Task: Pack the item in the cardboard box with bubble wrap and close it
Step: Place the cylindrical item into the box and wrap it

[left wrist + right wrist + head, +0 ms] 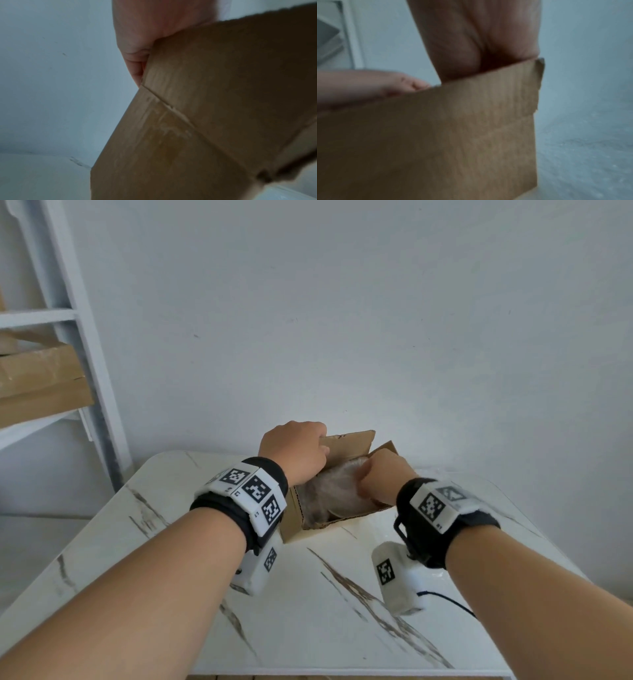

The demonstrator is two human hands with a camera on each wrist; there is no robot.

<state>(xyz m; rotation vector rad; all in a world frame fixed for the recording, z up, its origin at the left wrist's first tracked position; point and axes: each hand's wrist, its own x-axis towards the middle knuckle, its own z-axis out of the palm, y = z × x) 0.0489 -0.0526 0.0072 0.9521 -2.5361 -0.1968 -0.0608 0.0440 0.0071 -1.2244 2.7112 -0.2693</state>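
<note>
Left hand (294, 453) curled over far-left flap (346, 445), fingers hooked on its edge. Right hand (383, 474) curled over right flap (388, 448), fingers hidden inside. Box (294, 515) stood open on tabletop (308, 594), toward far edge. Bubble wrap (329, 494) filled interior; item beneath not discernible. Judgement: cardboard light, stiff along creases, edges torn and rough; best held at free flap edges, folded on crease. Wrap soft, springy, likely to push flaps up. No legible brand or label on box; wrist bands carried square coded markers only.
</note>
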